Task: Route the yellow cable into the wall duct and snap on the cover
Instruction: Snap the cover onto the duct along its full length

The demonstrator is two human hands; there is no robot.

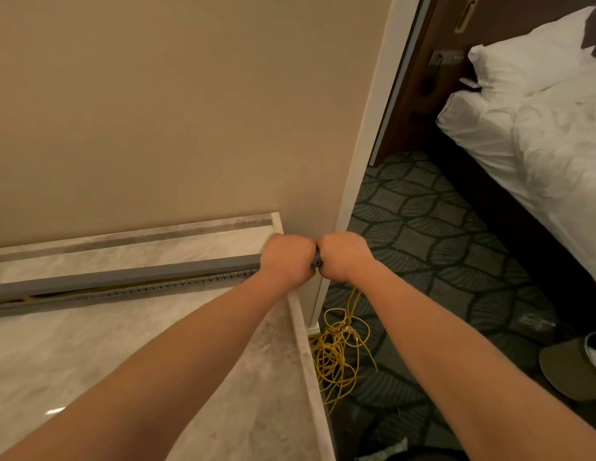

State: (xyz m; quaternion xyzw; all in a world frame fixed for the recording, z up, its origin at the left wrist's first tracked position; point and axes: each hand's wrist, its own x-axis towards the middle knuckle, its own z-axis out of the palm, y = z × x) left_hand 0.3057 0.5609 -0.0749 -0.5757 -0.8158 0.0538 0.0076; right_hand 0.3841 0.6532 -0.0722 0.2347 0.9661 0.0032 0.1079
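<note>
A person's left hand (286, 257) and right hand (343, 256), knuckles touching, are clenched side by side around the right end of a grey duct (177, 283) at the far right corner of a marble bench (157, 354). A dark sliver of the duct's end shows between the two fists. Both bare forearms reach in from the near edge.

The duct runs left from the hands across the bench, a little out from the beige wall (157, 111). Its grey cover (123, 276) lies along the top. The cover sits close to the slotted side at the hands and gapes open toward the left. In that gap a short run of the yellow cable (336, 357) shows inside the duct.

From under the right hand the cable drops past the bench corner to the floor. Most of it lies there in a loose tangle on the patterned green carpet (423, 234), just beside the foot of the wall.

Farther right stands a bed (539, 138) with white sheets and a white pillow (522, 58), and a dark wooden door (419, 94) behind it. An olive cap (569, 371) lies on the carpet at the near right.
</note>
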